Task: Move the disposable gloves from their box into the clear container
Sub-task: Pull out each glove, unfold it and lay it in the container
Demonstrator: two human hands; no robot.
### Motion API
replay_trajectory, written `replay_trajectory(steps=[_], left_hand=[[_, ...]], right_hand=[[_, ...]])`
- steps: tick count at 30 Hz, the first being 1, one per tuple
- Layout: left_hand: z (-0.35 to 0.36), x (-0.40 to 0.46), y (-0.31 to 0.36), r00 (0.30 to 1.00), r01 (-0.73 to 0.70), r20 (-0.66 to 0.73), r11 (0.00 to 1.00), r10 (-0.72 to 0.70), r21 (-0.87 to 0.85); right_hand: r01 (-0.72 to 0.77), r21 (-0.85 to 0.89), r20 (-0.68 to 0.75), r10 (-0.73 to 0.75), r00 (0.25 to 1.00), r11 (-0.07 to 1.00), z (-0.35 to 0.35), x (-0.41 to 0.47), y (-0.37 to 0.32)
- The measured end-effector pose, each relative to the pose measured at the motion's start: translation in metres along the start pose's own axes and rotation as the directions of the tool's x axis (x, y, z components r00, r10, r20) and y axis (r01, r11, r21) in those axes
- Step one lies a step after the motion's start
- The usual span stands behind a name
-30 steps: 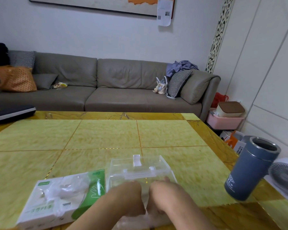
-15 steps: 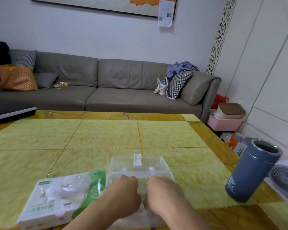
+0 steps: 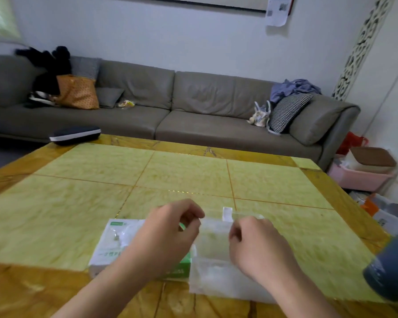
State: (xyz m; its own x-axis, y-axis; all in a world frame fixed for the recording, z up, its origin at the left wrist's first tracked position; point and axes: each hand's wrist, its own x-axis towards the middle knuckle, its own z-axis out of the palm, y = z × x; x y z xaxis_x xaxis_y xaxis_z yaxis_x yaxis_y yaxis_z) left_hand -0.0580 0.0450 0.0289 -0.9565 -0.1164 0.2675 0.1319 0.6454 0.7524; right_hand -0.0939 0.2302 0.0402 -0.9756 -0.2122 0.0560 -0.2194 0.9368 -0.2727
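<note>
My left hand (image 3: 170, 228) hangs over the right end of the glove box (image 3: 115, 242), fingers curled inward with the thumb close against the fingertips near the left edge of the clear container's lid (image 3: 214, 237). The blur keeps me from telling whether those fingers truly pinch the lid or only hover at its edge. My right hand (image 3: 257, 246) sits on the other side of the lid, fingers likewise curled, knuckles up; it seems to grip the lid's right edge, but I cannot tell for sure. The lid stands tilted up between my two hands, a small white tab (image 3: 227, 214) at its top edge.

The clear container (image 3: 216, 281) rests on the yellow-green tabletop (image 3: 193, 175) near my edge of it, just right of the glove box and touching or nearly touching it. A whitish, filmy mass shows through its wall, likely gloves, though too blurred to be certain. The white and green glove box lies flat to the left, partly under my left forearm.

A dark blue tumbler (image 3: 391, 267) stands at the table's right edge, well apart from the container. A dark case (image 3: 75, 134) lies at the far left corner. Beyond the table runs a grey sofa (image 3: 193, 106) with an orange bag (image 3: 77, 91) and a checked cushion (image 3: 287, 111).
</note>
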Motion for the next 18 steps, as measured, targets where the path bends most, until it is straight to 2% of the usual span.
replay_trajectory(steps=[3,5,8,10,11,13,15,18], left_hand=[[-0.037,-0.007,-0.028,0.992,0.015,-0.126,0.998,-0.007,0.06],[-0.057,-0.008,-0.047,0.988,0.03,-0.151,0.991,-0.01,0.134],[-0.071,-0.008,-0.068,0.995,0.088,0.035,0.981,-0.095,0.173],[-0.07,-0.011,-0.08,0.966,0.107,0.197,0.954,-0.166,0.279],[-0.067,-0.013,-0.084,0.958,0.094,0.228,0.943,-0.173,0.319],[-0.06,-0.013,-0.084,0.978,0.058,0.169,0.935,-0.124,0.351],[-0.059,-0.01,-0.08,0.994,0.056,0.066,0.944,-0.082,0.325],[-0.06,-0.008,-0.077,0.998,0.063,0.001,0.965,-0.065,0.255]], right_hand=[[0.011,0.014,-0.093,-0.01,0.996,1.0,-0.003,-0.001,-0.008],[0.059,0.0,-0.16,-0.058,0.985,0.998,-0.003,-0.003,-0.017],[0.234,0.002,-0.195,-0.229,0.954,0.972,0.005,-0.008,-0.036],[0.342,0.013,-0.143,-0.336,0.931,0.94,0.013,-0.007,-0.049],[0.382,0.017,-0.109,-0.378,0.919,0.924,0.018,-0.006,-0.055],[0.432,0.033,-0.061,-0.429,0.901,0.901,0.025,-0.002,-0.066],[0.449,0.033,-0.042,-0.447,0.893,0.893,0.031,0.003,-0.074],[0.45,0.032,-0.009,-0.45,0.893,0.893,0.036,0.008,-0.08]])
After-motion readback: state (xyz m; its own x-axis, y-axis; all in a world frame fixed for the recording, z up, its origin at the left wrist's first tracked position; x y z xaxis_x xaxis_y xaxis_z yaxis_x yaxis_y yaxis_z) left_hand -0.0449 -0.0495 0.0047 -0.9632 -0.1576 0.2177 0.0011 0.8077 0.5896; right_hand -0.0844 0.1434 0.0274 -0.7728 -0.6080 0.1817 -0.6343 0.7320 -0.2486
